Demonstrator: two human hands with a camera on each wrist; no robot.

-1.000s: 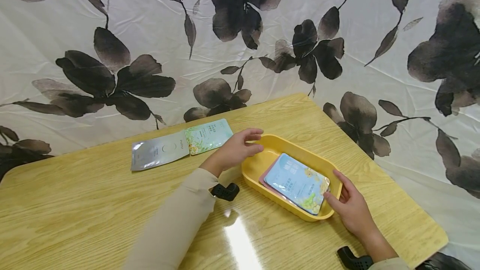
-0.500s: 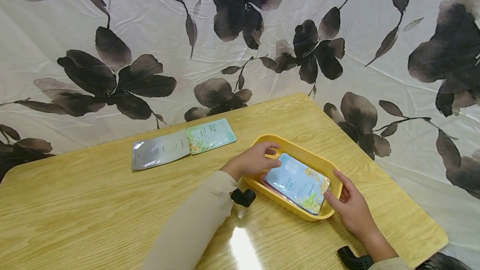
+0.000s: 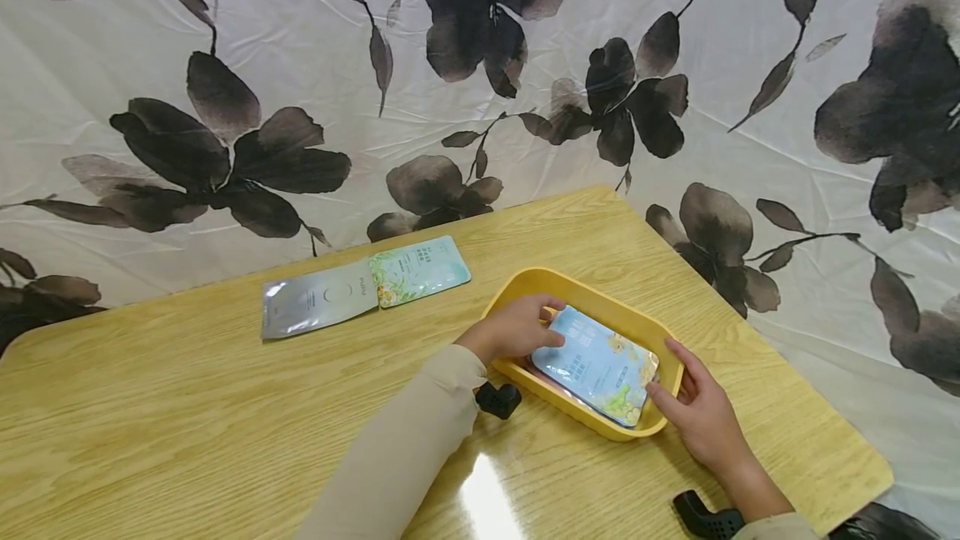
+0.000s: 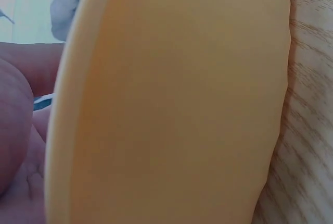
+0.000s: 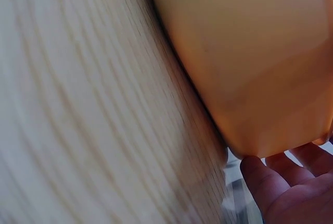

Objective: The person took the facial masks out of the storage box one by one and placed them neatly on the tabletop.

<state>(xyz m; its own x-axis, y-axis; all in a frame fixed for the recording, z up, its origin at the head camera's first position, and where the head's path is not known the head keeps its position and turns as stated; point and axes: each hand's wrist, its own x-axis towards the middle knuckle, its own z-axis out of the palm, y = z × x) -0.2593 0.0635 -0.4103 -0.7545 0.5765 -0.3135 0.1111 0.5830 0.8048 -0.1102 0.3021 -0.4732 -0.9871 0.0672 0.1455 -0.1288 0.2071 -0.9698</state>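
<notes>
A yellow plastic tray [image 3: 592,292] holds a light blue sheet mask packet [image 3: 600,365] with a floral corner. Under it shows the edge of a pink packet [image 3: 552,383]. My left hand [image 3: 517,327] reaches over the tray's left end and pinches the blue packet's upper left edge, thumb on top; its fingertips are partly hidden. At the opposite end, my right hand [image 3: 705,419] grips the rim, thumb inside. In the right wrist view its fingers [image 5: 263,182] lie against the tray's outer wall.
On the wooden table [image 3: 225,415], left of the tray, a silver packet [image 3: 318,302] and a green floral packet [image 3: 422,272] lie end to end. A flower-printed cloth [image 3: 540,165] hangs behind the table. The table's right edge runs beyond the right hand.
My left hand has moved right and down from the tray's left rim to the blue packet's edge. The right hand and the tray have stayed put.
</notes>
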